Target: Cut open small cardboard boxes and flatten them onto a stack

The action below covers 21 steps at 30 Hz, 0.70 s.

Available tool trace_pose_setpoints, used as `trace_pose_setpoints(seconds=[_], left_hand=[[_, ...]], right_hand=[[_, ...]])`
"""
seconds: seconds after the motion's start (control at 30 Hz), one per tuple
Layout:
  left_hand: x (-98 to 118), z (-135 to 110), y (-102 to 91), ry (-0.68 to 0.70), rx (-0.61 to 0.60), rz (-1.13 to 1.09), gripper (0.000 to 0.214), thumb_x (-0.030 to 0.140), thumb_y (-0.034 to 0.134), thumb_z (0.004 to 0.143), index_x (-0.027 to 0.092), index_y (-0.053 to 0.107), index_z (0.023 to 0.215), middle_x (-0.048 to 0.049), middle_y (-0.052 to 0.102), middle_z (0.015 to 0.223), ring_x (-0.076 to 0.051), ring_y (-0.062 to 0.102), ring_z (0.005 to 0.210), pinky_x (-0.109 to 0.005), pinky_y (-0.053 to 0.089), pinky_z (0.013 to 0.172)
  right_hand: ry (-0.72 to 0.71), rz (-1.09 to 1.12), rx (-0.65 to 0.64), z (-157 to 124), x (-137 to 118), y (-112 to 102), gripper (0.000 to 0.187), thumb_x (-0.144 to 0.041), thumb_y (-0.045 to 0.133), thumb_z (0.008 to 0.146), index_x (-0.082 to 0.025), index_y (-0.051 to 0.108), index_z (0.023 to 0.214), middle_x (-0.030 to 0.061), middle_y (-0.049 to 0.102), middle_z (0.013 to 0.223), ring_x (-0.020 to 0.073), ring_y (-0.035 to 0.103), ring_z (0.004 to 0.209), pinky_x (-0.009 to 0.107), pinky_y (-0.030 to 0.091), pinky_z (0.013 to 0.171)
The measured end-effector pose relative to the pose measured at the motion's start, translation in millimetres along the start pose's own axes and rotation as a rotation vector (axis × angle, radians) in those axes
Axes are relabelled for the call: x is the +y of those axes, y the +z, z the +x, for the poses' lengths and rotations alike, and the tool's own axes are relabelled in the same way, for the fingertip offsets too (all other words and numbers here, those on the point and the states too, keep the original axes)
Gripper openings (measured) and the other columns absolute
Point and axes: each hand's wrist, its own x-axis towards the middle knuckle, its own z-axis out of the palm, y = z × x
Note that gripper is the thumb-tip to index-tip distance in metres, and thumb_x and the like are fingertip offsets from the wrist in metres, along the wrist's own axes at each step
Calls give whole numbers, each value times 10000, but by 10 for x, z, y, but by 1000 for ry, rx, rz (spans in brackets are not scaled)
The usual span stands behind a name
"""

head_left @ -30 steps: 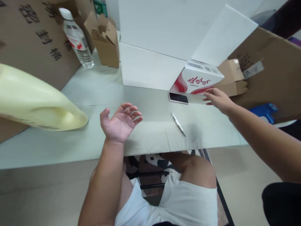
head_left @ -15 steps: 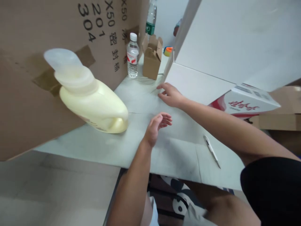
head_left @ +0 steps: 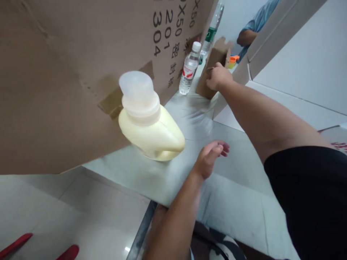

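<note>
My right hand [head_left: 219,77] reaches to the back of the table and is closed on a small brown cardboard box [head_left: 205,86] with raised top flaps. Some of its fingertips are hidden against the box. Nearer to me, my left hand [head_left: 210,159] hovers over the table with loosely curved fingers and nothing in it. To its left stands a pale yellow jug [head_left: 151,135] with a large translucent cap. A water bottle [head_left: 188,70] with a white cap and a red-and-white label is just left of the small box.
A large printed carton [head_left: 67,90] walls off the left side. White panels [head_left: 306,68] rise on the right. Behind the small box are a green-labelled bottle [head_left: 210,34] and an orange-and-yellow item [head_left: 233,61]. Another person's sleeve [head_left: 256,21] shows beyond. The table [head_left: 238,206] has a pale cover.
My right hand has moved forward from the tabletop to the small cardboard box and taken hold of it. The view has swung left; my left hand stays low over the table.
</note>
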Motion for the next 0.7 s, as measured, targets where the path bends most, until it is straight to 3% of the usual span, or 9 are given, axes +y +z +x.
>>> trace_pose_setpoints(seconds=[0.07,0.2,0.4,0.57,0.63,0.7], left_hand=[[-17,-20,38,49,-9,-75,418,575,520,794,194,658,897,-80,674,900,-226,615,846,-382,443,849],[-77,-60,161,214,47,-170,392,561,537,813,192,659,865,-62,650,822,-207,600,792,-365,453,804],[-116,-195,298,573,452,-30,252,454,516,885,221,597,832,-26,570,776,-191,550,760,-336,440,744],[-81,-294,334,800,592,103,251,447,485,929,228,550,824,-26,513,813,-194,512,790,-337,434,775],[-55,-285,318,833,688,140,214,421,504,925,225,556,859,-24,507,849,-190,515,829,-334,440,825],[-28,-247,299,810,749,140,218,417,494,936,219,585,930,-39,553,945,-197,544,939,-338,448,917]], right_hand=[[-56,-19,14,-184,-16,-47,196,-178,611,896,-150,708,1063,156,574,1395,374,618,1301,553,487,1140],[-110,-32,23,-683,-158,-214,260,-194,516,930,-172,713,1098,165,607,1354,400,592,1308,622,471,1122],[-197,-109,14,-1789,-213,-510,338,-249,434,945,-169,746,1046,118,710,1192,337,656,1163,486,551,992],[-309,-48,44,-3048,261,-770,344,-293,457,948,-225,793,973,79,786,1131,295,747,1042,426,593,846],[-453,40,70,-3575,529,-877,290,-271,500,942,-267,790,928,54,806,1156,259,777,1019,379,604,743],[-666,118,89,-4065,760,-976,205,-191,588,881,-298,763,895,26,825,1087,203,790,852,337,596,647]])
